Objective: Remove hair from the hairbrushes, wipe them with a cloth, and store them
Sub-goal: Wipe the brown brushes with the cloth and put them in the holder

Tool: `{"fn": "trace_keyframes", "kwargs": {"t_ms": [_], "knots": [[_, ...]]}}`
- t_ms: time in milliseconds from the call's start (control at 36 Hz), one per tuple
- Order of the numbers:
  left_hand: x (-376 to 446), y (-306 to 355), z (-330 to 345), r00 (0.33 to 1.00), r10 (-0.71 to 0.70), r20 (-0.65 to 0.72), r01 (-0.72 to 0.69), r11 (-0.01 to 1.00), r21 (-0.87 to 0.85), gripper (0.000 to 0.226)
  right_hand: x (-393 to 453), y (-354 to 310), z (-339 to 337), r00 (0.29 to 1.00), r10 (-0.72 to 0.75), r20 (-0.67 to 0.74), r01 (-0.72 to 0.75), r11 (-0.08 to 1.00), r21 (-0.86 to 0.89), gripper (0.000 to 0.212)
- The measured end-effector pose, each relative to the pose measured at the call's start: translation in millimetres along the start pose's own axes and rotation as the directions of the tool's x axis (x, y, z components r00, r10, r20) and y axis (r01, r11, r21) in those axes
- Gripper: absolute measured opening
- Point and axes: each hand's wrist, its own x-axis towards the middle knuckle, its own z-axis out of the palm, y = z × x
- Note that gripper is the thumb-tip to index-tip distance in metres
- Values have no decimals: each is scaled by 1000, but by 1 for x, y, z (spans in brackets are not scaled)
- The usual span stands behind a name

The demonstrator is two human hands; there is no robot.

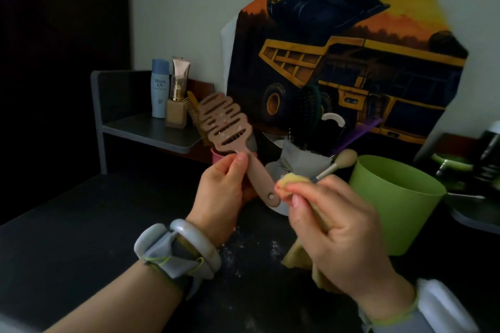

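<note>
Frame centre: left hand grips the brush by its handle, head tilted up-left. Right hand pinches a cloth, apparently touching the handle end, above the worktop.

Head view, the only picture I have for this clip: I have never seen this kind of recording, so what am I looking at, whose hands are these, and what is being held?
There is no machine here. A person wears a camera on the head, looking forward and down, so the two arms entering from the bottom are the wearer's own.

The left hand grips a pinkish-brown vented hairbrush by its handle, head pointing up. The right hand pinches a bunched yellowish cloth at the end of the brush handle, the rest of the cloth hanging below the hand; this looks like the wiping step.

On the dark tabletop stands a green tub. Behind the hands, a holder with other brushes is partly hidden. A small grey shelf at the back left carries cosmetic bottles. A truck picture leans on the wall.
</note>
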Motion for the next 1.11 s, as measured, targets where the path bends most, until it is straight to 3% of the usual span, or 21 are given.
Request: {"fn": "trace_keyframes", "kwargs": {"t_ms": [83,222,472,639,833,972,1111], "knots": [[0,-1,0,999,53,6,-53,996,75,18,1,3,-2,998,3,-62,-5,1000,-25,20],[-6,-4,4,986,98,132,-131,955,265,20,1,5,0,997,-6,-80,-1,996,-92,21],[-13,-9,8,949,-19,316,-122,899,420,22,2,12,1,997,12,-80,-32,966,-258,25],[-18,-12,10,910,-66,409,-142,878,457,20,-1,12,3,1000,17,3,-14,912,-409,24],[-20,-19,7,847,-134,514,-277,715,642,16,6,21,-16,972,98,-214,-197,836,-513,16],[-24,-19,7,828,-167,535,-277,709,649,17,12,31,-32,918,149,-367,-311,844,-437,15],[-25,-18,6,840,-155,520,-275,705,654,17,12,31,-33,915,149,-376,-311,853,-418,16]]}}
